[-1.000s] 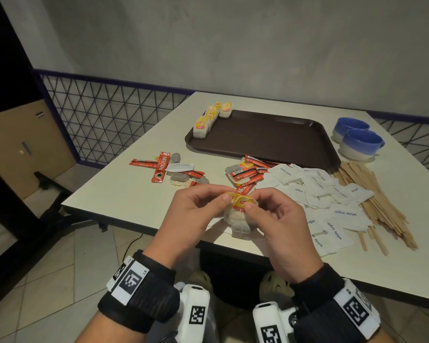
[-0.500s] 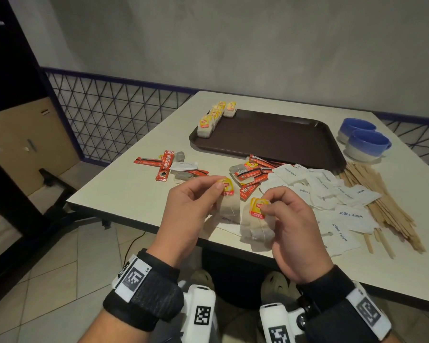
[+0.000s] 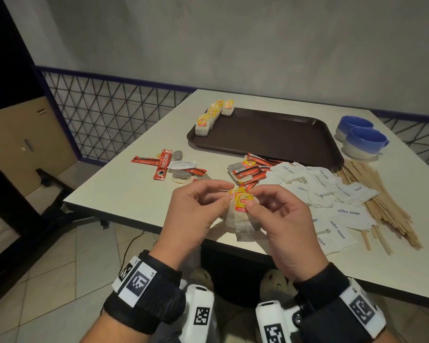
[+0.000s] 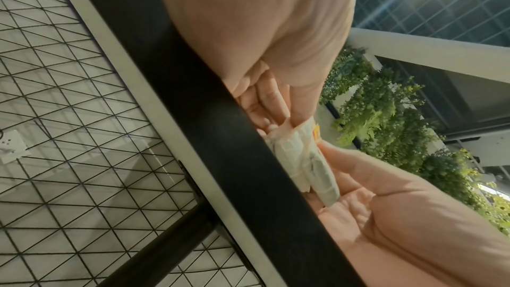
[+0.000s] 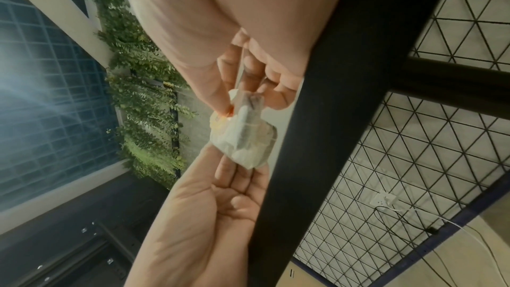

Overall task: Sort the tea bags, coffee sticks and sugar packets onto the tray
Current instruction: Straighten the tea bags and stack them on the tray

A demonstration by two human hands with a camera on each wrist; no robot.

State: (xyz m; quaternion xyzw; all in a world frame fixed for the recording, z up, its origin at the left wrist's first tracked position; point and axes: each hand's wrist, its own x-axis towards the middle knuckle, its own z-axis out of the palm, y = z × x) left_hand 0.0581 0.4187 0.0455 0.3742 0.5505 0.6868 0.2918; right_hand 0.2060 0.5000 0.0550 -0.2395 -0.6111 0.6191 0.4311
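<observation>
Both hands meet over the table's near edge (image 3: 144,214), sharing a small bunch of tea bags (image 3: 243,219). The left hand (image 3: 196,214) has its thumb and forefinger closed on the yellow tags at the top of the bunch; its other fingers curl loosely. The right hand (image 3: 280,219) pinches the front tag (image 3: 242,203) between thumb and forefinger, and the paper pouches hang down below the two pinches, long side roughly vertical. In the right wrist view the pouches (image 5: 242,136) dangle between the two palms, with the left palm spread beneath them and not clearly touching.

The relation that matters is the line from this bunch to the tray (image 3: 270,134). The tray lies straight beyond the hands, well apart from them, with the mixed heap of coffee sticks (image 3: 250,170) and sugar packets (image 3: 332,194) in between, on the tray's near side. The row of tea bags already sorted (image 3: 209,117) stands along the tray's left edge, running from its near-left corner toward its far-left corner. From the held bunch that row lies ahead and slightly left, so the left hand looks the nearer one to carry there, I judge, passing left of the heap rather than over it. The bags would best arrive upright, tags up, to match the row.

A second cluster of coffee sticks (image 3: 162,163) lies off the tray's near-left corner, still unsorted.
</observation>
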